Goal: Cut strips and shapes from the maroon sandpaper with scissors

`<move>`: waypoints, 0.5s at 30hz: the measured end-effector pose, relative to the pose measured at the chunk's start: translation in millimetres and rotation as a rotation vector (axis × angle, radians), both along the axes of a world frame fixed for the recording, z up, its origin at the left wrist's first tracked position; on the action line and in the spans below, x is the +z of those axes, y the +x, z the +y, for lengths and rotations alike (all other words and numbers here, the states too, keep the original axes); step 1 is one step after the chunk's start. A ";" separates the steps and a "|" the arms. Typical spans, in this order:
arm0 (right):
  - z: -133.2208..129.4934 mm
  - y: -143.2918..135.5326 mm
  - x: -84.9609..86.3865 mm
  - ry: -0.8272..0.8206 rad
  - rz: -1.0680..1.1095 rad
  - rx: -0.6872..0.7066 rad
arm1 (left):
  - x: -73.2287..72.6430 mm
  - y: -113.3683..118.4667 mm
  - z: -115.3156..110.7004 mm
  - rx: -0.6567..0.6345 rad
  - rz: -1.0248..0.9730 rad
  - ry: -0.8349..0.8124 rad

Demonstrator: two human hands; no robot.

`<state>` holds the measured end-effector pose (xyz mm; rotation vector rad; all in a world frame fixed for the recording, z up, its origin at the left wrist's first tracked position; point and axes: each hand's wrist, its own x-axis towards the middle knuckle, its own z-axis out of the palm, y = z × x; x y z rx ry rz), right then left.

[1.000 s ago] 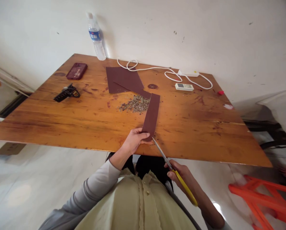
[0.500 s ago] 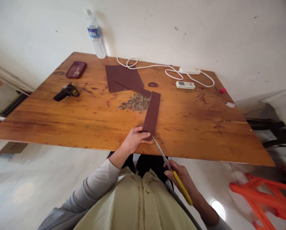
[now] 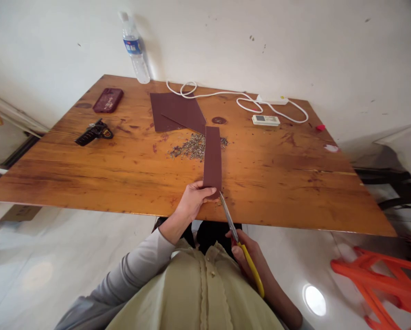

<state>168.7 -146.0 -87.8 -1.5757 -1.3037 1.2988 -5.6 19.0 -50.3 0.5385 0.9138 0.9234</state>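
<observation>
My left hand (image 3: 194, 198) pinches the near end of a long brown strip of card or paper (image 3: 212, 156), thumb on top. Small teeth-like cuts show along the strip's near edge. My right hand (image 3: 248, 256) is closed around scissors with yellow handles (image 3: 254, 270). Their blades (image 3: 228, 213) point up and left, the tips at the strip's near right corner. Beyond the strip lies a pile of small brown and grey clippings (image 3: 190, 147), partly covered by it. Larger brown sheets (image 3: 173, 110) lie farther back on the wooden table (image 3: 277, 183).
A plastic bottle (image 3: 136, 52) stands at the back against the wall. On the left are a dark red phone-like case (image 3: 108, 100) and a black object (image 3: 94, 132). A white cable with a power strip (image 3: 272, 100) and a remote (image 3: 265, 120) lie back right. An orange stool (image 3: 377, 279) stands at right.
The strip's far end has swung left, so it points more straight away from me. My right hand and the scissors have shifted slightly left, with the handles turned a little.
</observation>
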 end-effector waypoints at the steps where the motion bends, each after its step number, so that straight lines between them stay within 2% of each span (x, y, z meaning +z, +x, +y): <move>1: 0.9 -0.3 0.6 -0.007 -0.023 0.000 | 0.7 0.2 0.0 0.004 -0.003 -0.008; 8: 1.1 -5.4 6.2 -0.056 -0.062 -0.013 | -0.2 0.4 0.7 0.011 0.000 -0.019; 15: 0.9 -7.3 2.3 -0.028 -0.052 -0.023 | 0.0 -1.2 1.1 -0.019 0.014 -0.013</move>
